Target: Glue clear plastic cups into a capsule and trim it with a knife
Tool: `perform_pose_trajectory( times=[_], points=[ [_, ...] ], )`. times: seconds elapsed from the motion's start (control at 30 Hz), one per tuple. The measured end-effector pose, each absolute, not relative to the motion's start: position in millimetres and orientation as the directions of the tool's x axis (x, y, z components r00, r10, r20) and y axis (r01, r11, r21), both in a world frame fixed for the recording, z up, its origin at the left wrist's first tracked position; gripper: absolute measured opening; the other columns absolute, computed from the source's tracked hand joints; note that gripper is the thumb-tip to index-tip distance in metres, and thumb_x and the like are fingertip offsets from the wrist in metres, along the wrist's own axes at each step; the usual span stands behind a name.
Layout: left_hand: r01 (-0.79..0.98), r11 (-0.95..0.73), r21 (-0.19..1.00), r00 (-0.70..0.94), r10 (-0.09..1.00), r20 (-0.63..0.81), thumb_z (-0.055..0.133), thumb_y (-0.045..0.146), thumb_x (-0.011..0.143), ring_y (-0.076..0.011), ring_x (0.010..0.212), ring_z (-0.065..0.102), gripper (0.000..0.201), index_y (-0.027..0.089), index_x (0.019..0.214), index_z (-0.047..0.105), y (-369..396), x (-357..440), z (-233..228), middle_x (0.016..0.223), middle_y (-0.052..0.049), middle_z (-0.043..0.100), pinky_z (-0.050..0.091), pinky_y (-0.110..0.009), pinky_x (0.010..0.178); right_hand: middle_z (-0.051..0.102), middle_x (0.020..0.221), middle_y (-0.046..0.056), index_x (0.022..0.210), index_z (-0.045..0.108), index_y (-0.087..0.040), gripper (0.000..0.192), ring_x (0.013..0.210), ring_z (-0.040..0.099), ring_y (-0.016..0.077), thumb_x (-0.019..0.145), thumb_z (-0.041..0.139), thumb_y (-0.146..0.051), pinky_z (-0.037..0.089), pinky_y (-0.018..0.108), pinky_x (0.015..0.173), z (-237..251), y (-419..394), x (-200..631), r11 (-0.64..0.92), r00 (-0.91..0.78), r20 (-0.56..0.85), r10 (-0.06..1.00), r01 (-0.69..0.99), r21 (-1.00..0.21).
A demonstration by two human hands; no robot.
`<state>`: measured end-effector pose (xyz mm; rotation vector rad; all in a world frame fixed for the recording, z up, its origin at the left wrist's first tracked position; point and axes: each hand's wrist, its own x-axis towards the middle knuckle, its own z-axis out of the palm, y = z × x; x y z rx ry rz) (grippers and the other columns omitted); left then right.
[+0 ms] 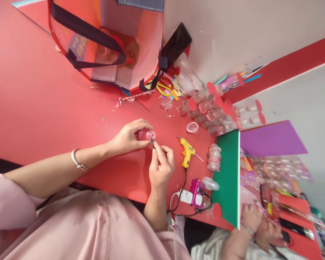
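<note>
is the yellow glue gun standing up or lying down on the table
Lying down: the yellow glue gun rests flat on its side on the red table, untouched.

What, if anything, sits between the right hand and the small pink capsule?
Nothing visible. The left hand holds the pink capsule, and the right hand pinches a small dark piece right at its edge. The glue gun lies off to the side.

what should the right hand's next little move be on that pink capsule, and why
Probably press the small dark tip pinched in the right hand a touch further against the end of the small pink capsule. The tip already meets the capsule's right end, and the left hand grips the capsule from above just off the red table, steadying it. What the tip is cannot be told.
</note>
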<state>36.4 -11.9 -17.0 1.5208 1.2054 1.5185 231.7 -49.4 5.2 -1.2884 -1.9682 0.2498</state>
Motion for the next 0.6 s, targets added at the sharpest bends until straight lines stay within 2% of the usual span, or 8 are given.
perform_pose_trajectory(
  times=[0.2, 0.4, 0.6],
  points=[
    [0.176, -0.403, 0.898, -0.124, 0.896, 0.427, 0.085, 0.022, 0.074, -0.0269, 0.098, 0.076, 0.032, 0.020, 0.105, 0.080, -13.0, 38.3, -14.8, 0.107, -0.011, 0.078, 0.061, -0.037, 0.089, 0.069, 0.102, 0.008, 0.125, 0.082, -0.027, 0.029, 0.089, 0.070, 0.0142, 0.109, 0.059, -0.026, 0.059, 0.025, 0.078, 4.6, -47.6, 231.0, 0.461, -0.189, 0.492, 0.850, 0.719, -0.521],
    [0.202, -0.415, 0.887, -0.158, 0.880, 0.448, 0.086, 0.026, 0.077, -0.0265, 0.097, 0.075, 0.028, 0.019, 0.103, 0.078, -12.4, 37.3, -10.5, 0.104, -0.011, 0.077, 0.060, -0.038, 0.089, 0.069, 0.099, 0.008, 0.124, 0.083, -0.026, 0.026, 0.088, 0.070, 0.0144, 0.107, 0.063, -0.022, 0.058, 0.025, 0.078, 6.3, -44.2, 233.7, 0.454, -0.106, 0.565, 0.818, 0.722, -0.522],
    [0.249, -0.372, 0.894, -0.117, 0.905, 0.409, 0.081, 0.019, 0.075, -0.0260, 0.101, 0.073, 0.034, 0.020, 0.108, 0.076, -12.6, 36.7, -14.7, 0.109, -0.010, 0.076, 0.059, -0.038, 0.093, 0.068, 0.101, 0.008, 0.124, 0.082, -0.027, 0.028, 0.089, 0.069, 0.0144, 0.108, 0.059, -0.026, 0.059, 0.026, 0.079, 7.9, -48.1, 229.8, 0.482, -0.199, 0.497, 0.845, 0.686, -0.545]
  ],
)
